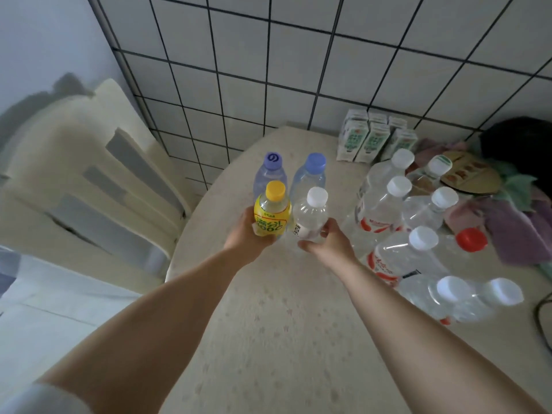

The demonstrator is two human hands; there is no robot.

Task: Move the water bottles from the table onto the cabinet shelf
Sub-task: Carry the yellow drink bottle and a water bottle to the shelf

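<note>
My left hand (245, 237) grips a small bottle with a yellow cap and yellow label (272, 212). Right beside it, my right hand (328, 243) grips a clear bottle with a white cap (310, 218). Just behind these two stand two blue-capped bottles (270, 171) (309, 174) on the round table (268, 324). To the right a group of several clear white-capped water bottles (385, 204) stands, with more lying near the table's right edge (454, 294). No cabinet shelf is in view.
Small green-and-white drink cartons (373, 140) stand at the back by the tiled wall. A red cap (471, 239), purple cloth (513, 231), a round wooden board (469, 174) and a dark object (522, 144) crowd the right. A cream plastic chair (89, 180) stands left of the table.
</note>
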